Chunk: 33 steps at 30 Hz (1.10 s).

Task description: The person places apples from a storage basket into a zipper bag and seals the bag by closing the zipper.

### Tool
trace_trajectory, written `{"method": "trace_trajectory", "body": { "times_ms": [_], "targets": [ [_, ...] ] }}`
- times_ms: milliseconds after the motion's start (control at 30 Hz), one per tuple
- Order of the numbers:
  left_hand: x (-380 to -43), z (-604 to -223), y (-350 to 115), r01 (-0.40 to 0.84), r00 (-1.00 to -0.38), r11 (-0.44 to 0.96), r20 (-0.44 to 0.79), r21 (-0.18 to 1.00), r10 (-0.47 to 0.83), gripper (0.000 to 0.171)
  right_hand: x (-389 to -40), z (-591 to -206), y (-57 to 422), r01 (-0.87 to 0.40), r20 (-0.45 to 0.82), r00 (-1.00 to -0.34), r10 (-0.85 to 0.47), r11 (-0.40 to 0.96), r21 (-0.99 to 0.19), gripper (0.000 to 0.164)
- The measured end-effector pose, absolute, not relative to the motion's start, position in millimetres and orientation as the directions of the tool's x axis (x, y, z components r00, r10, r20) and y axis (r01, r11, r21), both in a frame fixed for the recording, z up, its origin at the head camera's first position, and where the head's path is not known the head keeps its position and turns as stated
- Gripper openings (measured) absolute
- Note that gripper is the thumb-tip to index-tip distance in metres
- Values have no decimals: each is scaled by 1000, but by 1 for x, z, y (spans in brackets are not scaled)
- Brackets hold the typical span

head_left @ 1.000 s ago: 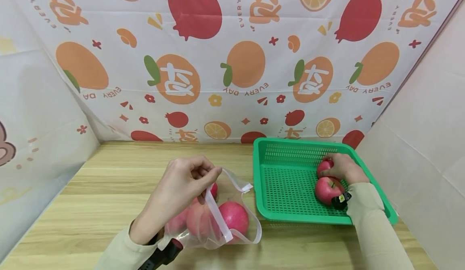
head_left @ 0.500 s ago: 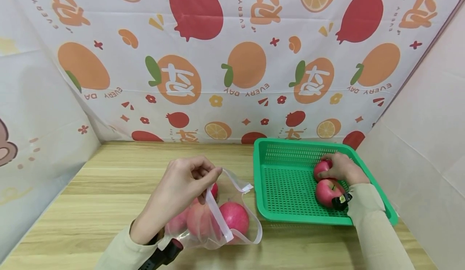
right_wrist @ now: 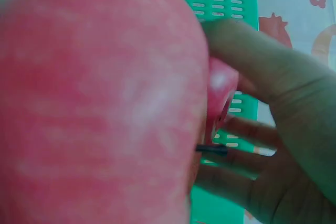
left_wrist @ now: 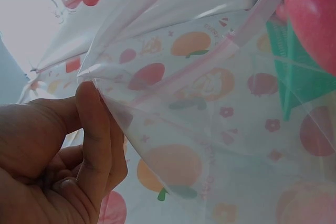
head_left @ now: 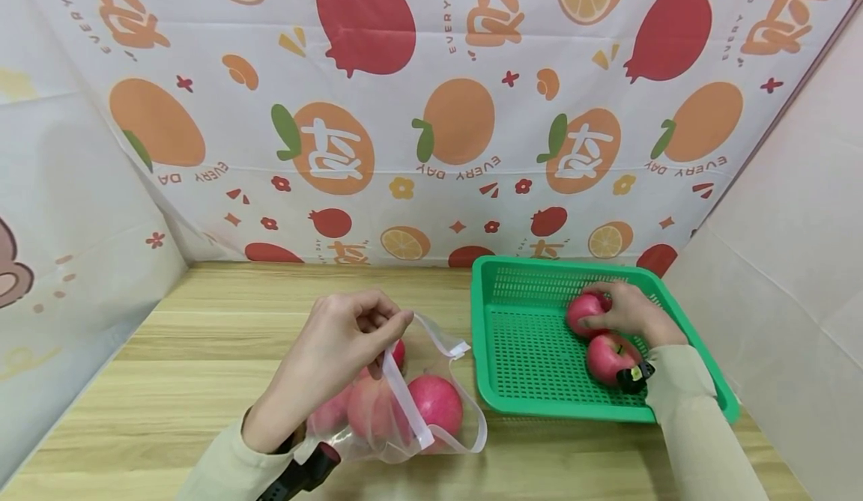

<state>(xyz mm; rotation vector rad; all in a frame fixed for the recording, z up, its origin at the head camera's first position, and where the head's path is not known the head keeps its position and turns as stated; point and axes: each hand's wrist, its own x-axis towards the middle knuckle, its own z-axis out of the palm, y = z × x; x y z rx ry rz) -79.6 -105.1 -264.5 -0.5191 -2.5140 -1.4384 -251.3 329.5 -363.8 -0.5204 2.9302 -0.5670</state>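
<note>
My left hand (head_left: 344, 344) pinches the mouth edge of a clear plastic bag (head_left: 409, 404), which has a pale strip along its opening. Several red apples (head_left: 437, 405) lie inside the bag, and the mouth gapes towards the right. In the left wrist view the thumb and fingers (left_wrist: 94, 140) grip the thin film. My right hand (head_left: 632, 312) holds a red apple (head_left: 583, 317) in the green basket, its fingers around the far side. Nearer, under the wrist, another apple (head_left: 609, 359) sits with its stem up; this apple (right_wrist: 100, 98) fills much of the right wrist view.
The green slotted plastic basket (head_left: 566, 410) stands on the wooden table (head_left: 222, 336), right of the bag. A fruit-printed cloth (head_left: 458, 209) hangs behind the table. White cloth walls (head_left: 795, 246) close off both sides.
My right hand has shifted its apple a little to the left within the basket, away from the right wall. The left hand and the bag have stayed put.
</note>
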Motion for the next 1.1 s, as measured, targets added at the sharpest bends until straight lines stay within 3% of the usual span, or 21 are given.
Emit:
{"method": "trace_trajectory", "body": {
  "times_ms": [267, 1100],
  "targets": [
    [-80, -265, -106, 392, -920, 469, 338, 792, 198, 11, -247, -361, 325, -334, 43, -935, -353, 828, -451, 69],
    [-78, -262, -107, 384, -923, 473, 330, 793, 197, 11, -248, -352, 321, -479, 272, -878, -395, 748, -460, 72]
  ]
}}
